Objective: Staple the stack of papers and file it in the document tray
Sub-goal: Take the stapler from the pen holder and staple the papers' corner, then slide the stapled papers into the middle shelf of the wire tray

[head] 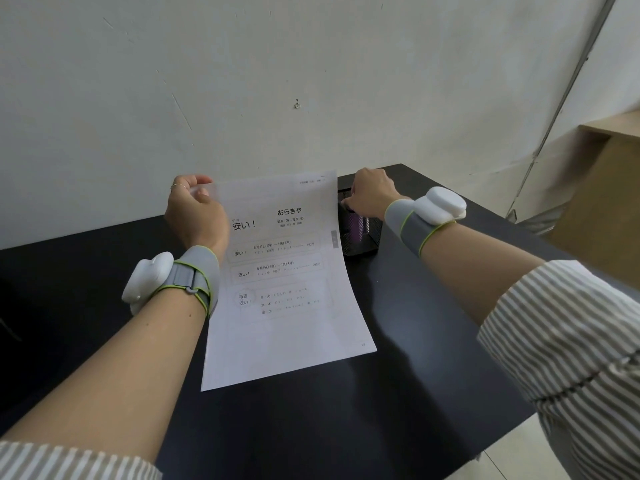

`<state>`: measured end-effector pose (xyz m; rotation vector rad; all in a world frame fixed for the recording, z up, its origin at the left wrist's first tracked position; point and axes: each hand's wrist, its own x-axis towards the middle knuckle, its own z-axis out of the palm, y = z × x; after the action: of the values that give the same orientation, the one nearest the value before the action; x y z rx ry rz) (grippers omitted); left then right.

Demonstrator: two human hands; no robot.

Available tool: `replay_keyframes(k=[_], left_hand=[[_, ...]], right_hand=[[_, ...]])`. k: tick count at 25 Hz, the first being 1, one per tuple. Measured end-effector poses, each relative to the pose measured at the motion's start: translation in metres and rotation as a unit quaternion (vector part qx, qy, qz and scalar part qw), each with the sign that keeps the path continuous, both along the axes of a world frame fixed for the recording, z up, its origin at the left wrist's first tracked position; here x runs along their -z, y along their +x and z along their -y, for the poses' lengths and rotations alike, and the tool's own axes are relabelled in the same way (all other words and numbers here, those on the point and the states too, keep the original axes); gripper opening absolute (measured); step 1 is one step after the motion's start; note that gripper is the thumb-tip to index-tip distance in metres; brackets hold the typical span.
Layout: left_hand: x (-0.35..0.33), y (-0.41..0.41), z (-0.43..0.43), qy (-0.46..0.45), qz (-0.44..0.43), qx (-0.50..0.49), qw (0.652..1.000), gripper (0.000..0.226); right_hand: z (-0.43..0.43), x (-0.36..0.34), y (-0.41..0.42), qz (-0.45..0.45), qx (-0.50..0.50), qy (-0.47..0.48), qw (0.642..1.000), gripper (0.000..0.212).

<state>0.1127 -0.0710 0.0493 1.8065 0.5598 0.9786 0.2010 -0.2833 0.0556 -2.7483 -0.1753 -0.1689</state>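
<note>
- Striped sleeves (571,341) fill the lower corners of the frame.
- Left hand (194,216) pinches the upper left corner of the papers (287,289) at centre frame, holding that end up; their lower edge lies on the black table (415,341).
- Right hand (370,197) curls down into the black mesh tray (367,244) just right of the papers; I cannot tell whether it grips anything.
</note>
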Motion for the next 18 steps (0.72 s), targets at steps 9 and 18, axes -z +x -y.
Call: replay_keyframes(k=[9, 18], left_hand=[[0.003, -0.007, 0.003, -0.002, 0.004, -0.007, 1.0, 0.029], [0.002, -0.014, 0.006, -0.001, -0.002, -0.007, 1.0, 0.029]], right_hand=[[-0.004, -0.009, -0.003, -0.022, -0.008, -0.058, 0.998, 0.019], [-0.005, -0.007, -0.006, 0.04, -0.002, 0.014, 0.999, 0.026]])
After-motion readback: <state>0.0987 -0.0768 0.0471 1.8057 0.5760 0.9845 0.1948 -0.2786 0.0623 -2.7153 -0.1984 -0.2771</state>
